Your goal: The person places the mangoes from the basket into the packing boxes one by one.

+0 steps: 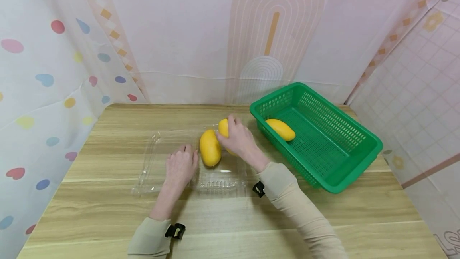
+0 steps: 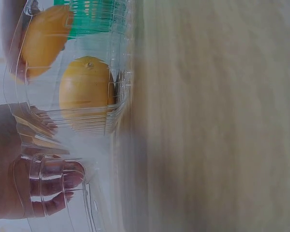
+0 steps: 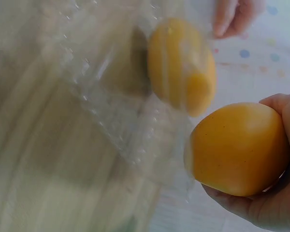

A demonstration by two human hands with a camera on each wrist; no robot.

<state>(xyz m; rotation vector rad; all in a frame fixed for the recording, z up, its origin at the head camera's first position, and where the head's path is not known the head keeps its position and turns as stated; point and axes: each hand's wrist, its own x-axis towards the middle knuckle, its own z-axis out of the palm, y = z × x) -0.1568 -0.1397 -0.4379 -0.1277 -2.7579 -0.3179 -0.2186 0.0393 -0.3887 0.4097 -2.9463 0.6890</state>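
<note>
A clear plastic clamshell box (image 1: pixel 223 177) lies opened out on the table, with its lid to the left. One yellow mango (image 1: pixel 210 148) rests in its right half, lengthwise. My right hand (image 1: pixel 237 137) grips a second mango (image 3: pixel 239 150), thumb and fingers around its sides, at the box's right side and just right of the first. The palm partly hides that fruit from the head view. My left hand (image 1: pixel 181 165) holds the box near its middle fold; in the left wrist view its curled fingers (image 2: pixel 55 188) show through the plastic.
A green perforated basket (image 1: pixel 339 185) stands at the right, set at an angle close to the box. Another mango (image 1: pixel 281 129) lies inside it against the left wall. Patterned cloth (image 1: pixel 187 51) hangs behind the wooden table (image 1: pixel 223 231) and along both sides.
</note>
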